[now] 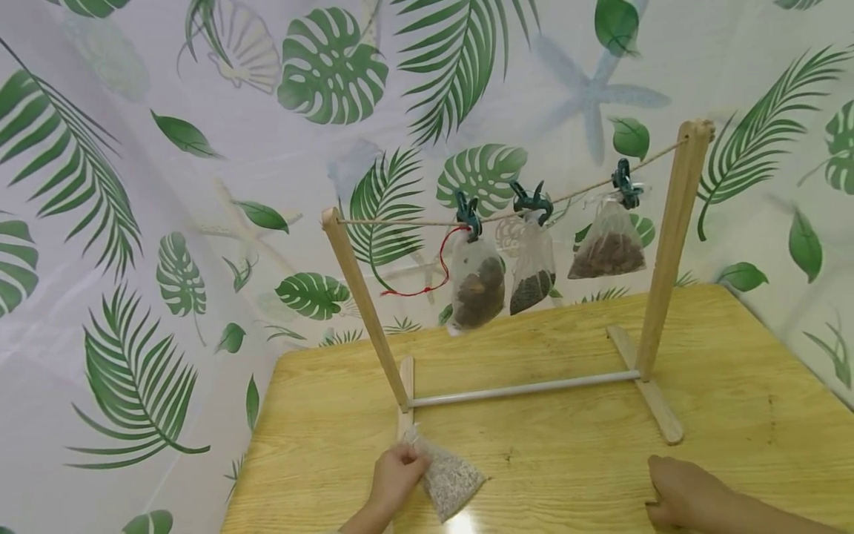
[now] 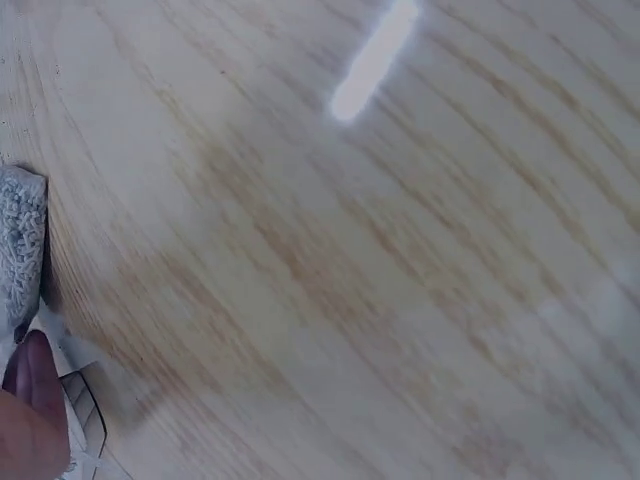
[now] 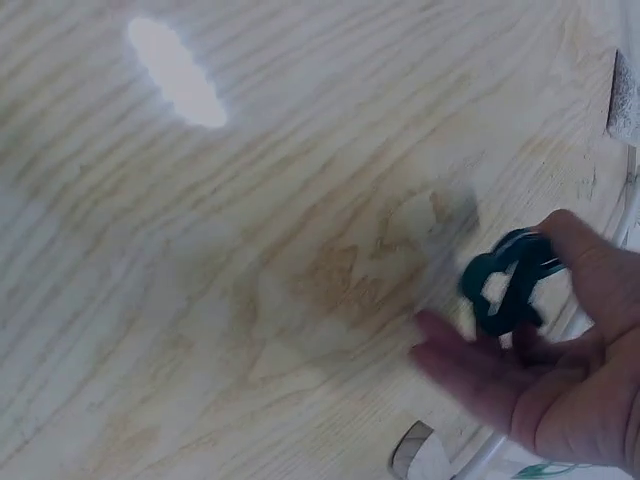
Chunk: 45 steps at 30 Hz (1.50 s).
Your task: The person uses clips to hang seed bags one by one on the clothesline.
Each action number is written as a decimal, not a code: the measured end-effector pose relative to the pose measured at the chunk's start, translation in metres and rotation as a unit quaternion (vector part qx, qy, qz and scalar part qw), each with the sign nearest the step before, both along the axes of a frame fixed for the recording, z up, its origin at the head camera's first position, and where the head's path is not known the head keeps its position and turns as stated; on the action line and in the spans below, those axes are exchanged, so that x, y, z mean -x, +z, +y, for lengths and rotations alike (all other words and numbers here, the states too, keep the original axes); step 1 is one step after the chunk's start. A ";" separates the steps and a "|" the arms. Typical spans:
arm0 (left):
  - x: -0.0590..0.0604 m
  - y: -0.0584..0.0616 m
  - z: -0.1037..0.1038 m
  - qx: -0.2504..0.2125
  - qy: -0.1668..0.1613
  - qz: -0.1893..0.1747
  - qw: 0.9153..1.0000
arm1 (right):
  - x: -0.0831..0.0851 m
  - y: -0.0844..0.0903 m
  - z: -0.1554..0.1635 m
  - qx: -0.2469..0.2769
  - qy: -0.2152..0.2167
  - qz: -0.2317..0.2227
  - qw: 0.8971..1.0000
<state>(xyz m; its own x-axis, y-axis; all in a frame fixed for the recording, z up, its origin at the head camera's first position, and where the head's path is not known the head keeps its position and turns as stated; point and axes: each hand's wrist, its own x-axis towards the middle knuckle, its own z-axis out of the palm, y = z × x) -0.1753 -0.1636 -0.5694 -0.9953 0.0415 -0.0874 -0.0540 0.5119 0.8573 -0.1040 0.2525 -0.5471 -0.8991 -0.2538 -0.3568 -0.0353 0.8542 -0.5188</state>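
A clear plastic bag of pale grains (image 1: 452, 478) is pinched by its gathered top in my left hand (image 1: 396, 475), close over the table at the front left. In the left wrist view the same bag (image 2: 22, 235) shows at the left edge beside my fingertips. My right hand (image 1: 690, 486) is over the table's right side. The right wrist view shows it holding a dark green spring clip (image 3: 510, 280) between thumb and fingers. Three similar clips grip a rope (image 1: 400, 222), each with a filled bag hanging below: brown lumps (image 1: 479, 289), dark grains (image 1: 532, 285) and reddish-brown pieces (image 1: 608, 252).
The rope runs between two wooden posts, a left one (image 1: 367, 311) and a taller-looking right one (image 1: 670, 252). A white rod (image 1: 527, 390) joins their flat wooden feet. A red cord (image 1: 440, 271) dangles from the left clip. Leaf-printed cloth (image 1: 167, 222) hangs behind the wooden table (image 1: 567, 437).
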 end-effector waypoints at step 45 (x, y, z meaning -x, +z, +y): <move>0.002 0.054 0.014 -0.062 -0.163 0.050 0.983 | 0.061 0.111 -0.041 0.261 0.055 0.134 0.954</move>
